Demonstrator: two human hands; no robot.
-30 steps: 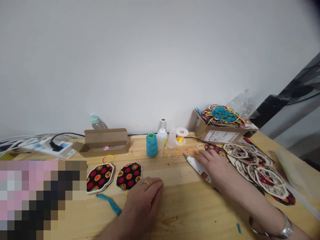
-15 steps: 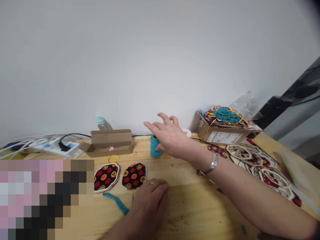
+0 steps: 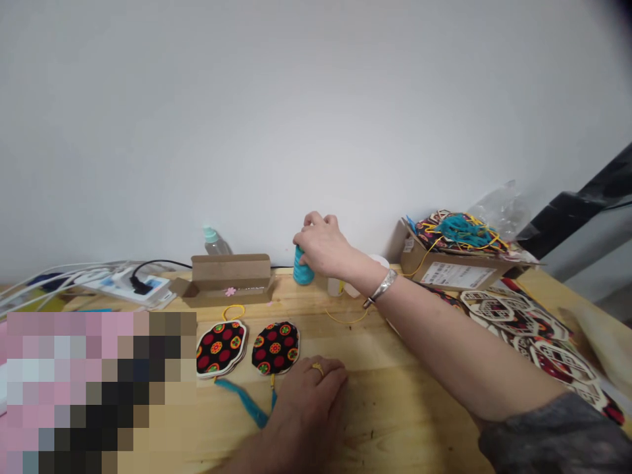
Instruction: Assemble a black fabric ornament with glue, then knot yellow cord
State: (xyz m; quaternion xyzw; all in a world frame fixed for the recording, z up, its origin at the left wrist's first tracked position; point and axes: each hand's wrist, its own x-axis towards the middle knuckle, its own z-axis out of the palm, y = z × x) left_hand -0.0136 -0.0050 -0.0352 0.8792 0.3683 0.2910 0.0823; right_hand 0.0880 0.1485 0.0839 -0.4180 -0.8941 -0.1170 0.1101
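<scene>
My right hand [image 3: 323,245] is closed around the upper part of a turquoise thread spool [image 3: 302,271] near the wall. Its fingers hide the spool's top. My left hand [image 3: 313,388] lies palm down on the wooden table, its fingers resting toward the right and partly out of sight. Just above it sits a black patterned fabric piece [image 3: 275,347] with red and orange flowers; its cord and tassel run down beside that hand. Left of this is a stack of similar pieces [image 3: 222,347] with pale borders, a yellow loop [image 3: 234,312] and a turquoise tassel [image 3: 244,401].
An opened small cardboard box [image 3: 230,270] stands at the back, with a spray bottle [image 3: 215,242] behind. At right are a carton [image 3: 457,273] full of tasselled pieces and several pale cutout frames [image 3: 513,313]. White cables [image 3: 54,280] lie at left.
My right hand came down from above the spool and closed on it. The spool shifted back toward the wall, and perhaps upward. My left hand stayed on the table.
</scene>
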